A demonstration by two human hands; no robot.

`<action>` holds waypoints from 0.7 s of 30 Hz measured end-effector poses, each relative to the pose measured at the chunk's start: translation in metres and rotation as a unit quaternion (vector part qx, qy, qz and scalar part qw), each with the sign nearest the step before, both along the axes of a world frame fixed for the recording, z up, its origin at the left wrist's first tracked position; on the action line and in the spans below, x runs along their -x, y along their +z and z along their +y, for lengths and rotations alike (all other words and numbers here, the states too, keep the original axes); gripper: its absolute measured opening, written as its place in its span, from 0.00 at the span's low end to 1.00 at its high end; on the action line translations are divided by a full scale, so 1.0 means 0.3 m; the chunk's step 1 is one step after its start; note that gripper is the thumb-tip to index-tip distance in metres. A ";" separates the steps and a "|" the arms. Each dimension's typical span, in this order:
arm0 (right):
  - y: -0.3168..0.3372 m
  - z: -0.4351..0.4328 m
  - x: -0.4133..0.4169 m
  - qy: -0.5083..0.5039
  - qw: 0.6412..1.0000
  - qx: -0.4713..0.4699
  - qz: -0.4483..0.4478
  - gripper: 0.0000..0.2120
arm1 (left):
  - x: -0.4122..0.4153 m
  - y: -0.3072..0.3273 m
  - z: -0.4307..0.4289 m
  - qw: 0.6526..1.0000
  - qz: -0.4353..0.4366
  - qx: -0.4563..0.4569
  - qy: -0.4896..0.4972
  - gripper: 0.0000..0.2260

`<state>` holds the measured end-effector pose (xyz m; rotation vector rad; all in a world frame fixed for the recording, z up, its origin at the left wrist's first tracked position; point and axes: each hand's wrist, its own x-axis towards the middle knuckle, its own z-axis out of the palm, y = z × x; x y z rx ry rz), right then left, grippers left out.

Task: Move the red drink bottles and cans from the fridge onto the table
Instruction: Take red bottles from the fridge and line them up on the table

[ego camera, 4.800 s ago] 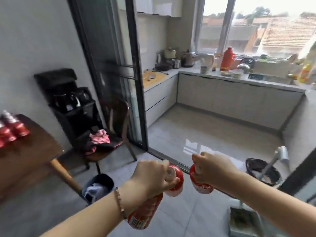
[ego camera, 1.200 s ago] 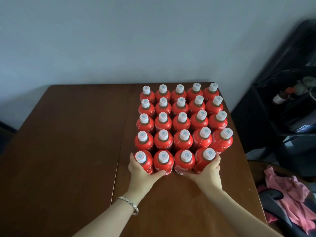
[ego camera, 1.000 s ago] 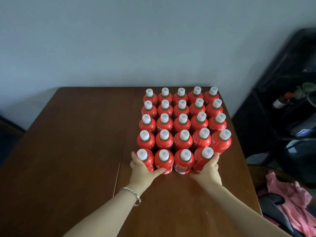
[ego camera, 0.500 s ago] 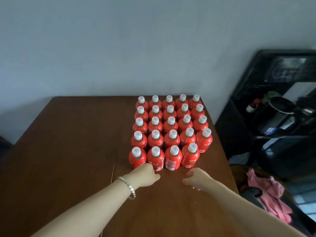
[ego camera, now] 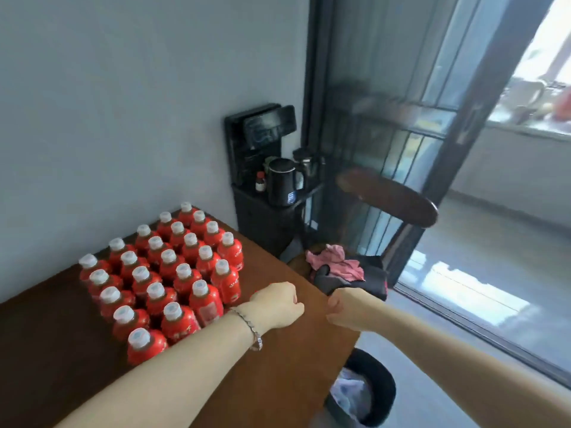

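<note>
Standing upright in a tight block of rows, the red plastic drink bottles with white screw caps [ego camera: 173, 273] occupied the dark brown wooden table [ego camera: 61, 350] near the grey wall. White lettering appeared on several red labels, but blur made it unreadable. The left hand [ego camera: 276, 305], with a silver chain bracelet [ego camera: 251, 330] at the wrist, was curled into a loose fist above the table, just beside the nearest bottles and gripping nothing. The right hand [ego camera: 346, 308] was likewise closed into an empty fist, near the table's right edge and a little apart from the left hand. Beyond the table stood a black cabinet-style water dispenser [ego camera: 256, 180] carrying a black electric kettle [ego camera: 282, 182] with a small blue label, text illegible, and a small bottle with a red cap [ego camera: 260, 182]. A dark wooden chair [ego camera: 389, 200] held crumpled pink cloth [ego camera: 335, 262] on dark fabric. A black round waste bin with a plastic liner [ego camera: 361, 393] sat on the floor below the table edge. A dark-framed glass sliding door [ego camera: 386, 112] stood to the right.
</note>
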<state>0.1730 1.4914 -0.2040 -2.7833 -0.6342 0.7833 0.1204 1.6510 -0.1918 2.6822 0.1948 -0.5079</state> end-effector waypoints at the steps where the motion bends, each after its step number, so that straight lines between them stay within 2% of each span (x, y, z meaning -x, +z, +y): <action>1: 0.023 -0.081 0.016 -0.022 1.000 0.005 -0.014 0.16 | -0.021 0.016 -0.076 0.999 -0.004 -0.003 -0.034 0.13; 5: 0.113 -0.449 0.115 -0.166 0.986 -0.008 -0.029 0.17 | -0.091 0.071 -0.437 0.985 -0.021 -0.002 -0.171 0.13; 10: 0.193 -0.976 0.294 -0.332 0.941 -0.023 -0.054 0.18 | -0.100 0.147 -1.003 0.946 -0.057 -0.005 -0.318 0.12; 15: 0.295 -1.406 0.483 -0.421 0.903 0.005 -0.087 0.17 | -0.034 0.224 -1.494 0.908 -0.098 0.007 -0.407 0.10; 18: 0.380 -1.783 0.678 -0.475 0.872 0.037 -0.113 0.15 | 0.099 0.292 -1.939 0.876 -0.144 0.039 -0.459 0.12; 20: 0.429 -1.968 0.758 -0.505 0.851 0.061 -0.133 0.15 | 0.151 0.331 -2.138 0.857 -0.160 0.062 -0.487 0.12; 21: 0.452 -2.106 0.832 -0.524 0.838 0.069 -0.138 0.14 | 0.205 0.354 -2.301 0.838 -0.164 0.066 -0.517 0.11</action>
